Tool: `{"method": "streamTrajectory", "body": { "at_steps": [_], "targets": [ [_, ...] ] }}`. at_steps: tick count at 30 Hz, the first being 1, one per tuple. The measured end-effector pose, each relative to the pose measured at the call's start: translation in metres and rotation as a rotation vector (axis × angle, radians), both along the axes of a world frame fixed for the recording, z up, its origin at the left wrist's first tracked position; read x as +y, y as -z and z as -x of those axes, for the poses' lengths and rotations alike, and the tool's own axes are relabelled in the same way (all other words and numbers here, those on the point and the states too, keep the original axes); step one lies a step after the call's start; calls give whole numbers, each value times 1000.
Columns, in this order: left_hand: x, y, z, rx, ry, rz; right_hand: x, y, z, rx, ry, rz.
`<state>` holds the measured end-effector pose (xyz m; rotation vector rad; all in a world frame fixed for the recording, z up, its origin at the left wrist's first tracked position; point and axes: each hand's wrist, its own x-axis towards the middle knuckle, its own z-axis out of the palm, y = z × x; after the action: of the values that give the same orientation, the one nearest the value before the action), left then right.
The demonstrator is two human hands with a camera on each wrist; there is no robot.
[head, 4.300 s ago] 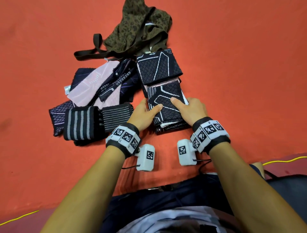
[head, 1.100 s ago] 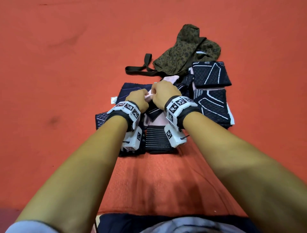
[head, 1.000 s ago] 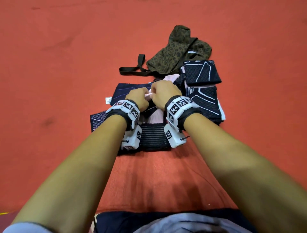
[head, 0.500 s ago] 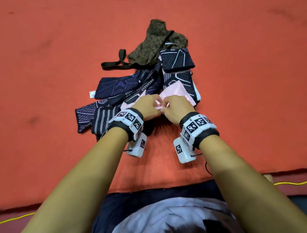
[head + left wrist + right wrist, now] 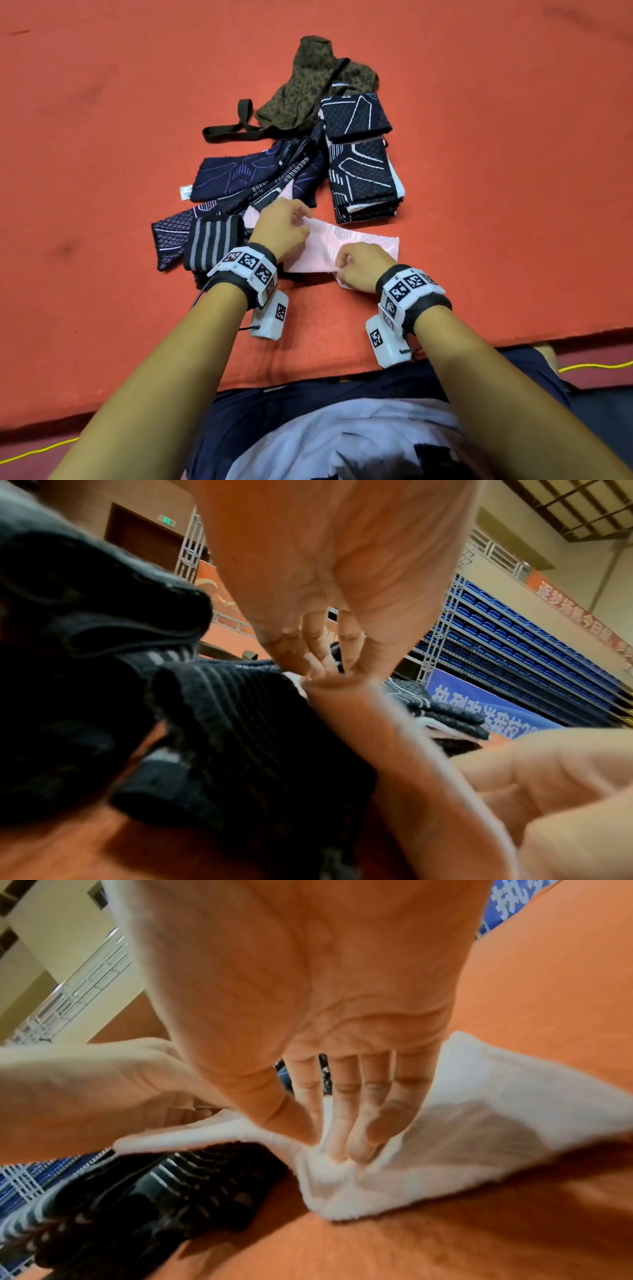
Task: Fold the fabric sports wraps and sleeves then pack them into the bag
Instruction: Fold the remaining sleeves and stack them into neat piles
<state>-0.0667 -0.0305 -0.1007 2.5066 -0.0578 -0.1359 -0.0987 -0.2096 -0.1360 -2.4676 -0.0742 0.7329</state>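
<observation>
A pale pink sleeve [image 5: 359,248] lies stretched on the orange mat, just in front of the folded black-and-white stack [image 5: 363,178]. My left hand [image 5: 303,222] pinches its far left end, seen close in the left wrist view [image 5: 329,672]. My right hand [image 5: 340,269] pinches its near edge, fingers curled into the cloth [image 5: 342,1148]. The olive leopard-print bag [image 5: 308,85] lies at the back with its dark strap out to the left. Another folded black sleeve [image 5: 352,116] sits beside the bag.
Unfolded navy sleeves [image 5: 229,174] lie in a loose pile left of the stack. A black wrap with grey stripes [image 5: 212,245] sits by my left wrist. The mat's front edge [image 5: 513,337] runs close to my body, with a yellow cable [image 5: 596,366] beyond it.
Both hands drew the pink sleeve out of the pile toward me, then moved apart, spreading it flat in front of the folded stack.
</observation>
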Motion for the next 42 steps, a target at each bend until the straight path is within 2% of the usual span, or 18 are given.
{"method": "streamTrajectory", "body": {
  "at_steps": [2, 5, 12, 16, 21, 24, 28, 33, 38, 42],
  "targets": [
    [9, 1, 0, -21, -63, -37, 2, 0, -6, -21, 28, -54],
    [17, 5, 4, 58, -136, -22, 8, 3, -10, -18, 2, -60],
    [17, 15, 7, 173, -189, -30, 14, 17, -8, -27, 9, -14],
    [7, 7, 7, 147, -86, -90, 14, 15, -11, -38, 96, -129],
    [-9, 5, 5, 147, 89, 12, 11, 17, -11, -66, 155, -158],
    [-24, 7, 8, 197, 174, 2, 1, 18, -11, -88, 206, -206],
    [-42, 9, 15, 244, 215, -74, -11, 19, -10, -95, 341, -262],
    [-55, 14, 22, 280, 215, -83, -20, 15, -10, -86, 483, -359],
    [-57, 19, 24, 321, 281, -65, -31, 12, -5, -131, 482, -246],
    [-54, 20, 22, 365, 296, 16, -32, 9, -2, -132, 502, -218]
  ]
}}
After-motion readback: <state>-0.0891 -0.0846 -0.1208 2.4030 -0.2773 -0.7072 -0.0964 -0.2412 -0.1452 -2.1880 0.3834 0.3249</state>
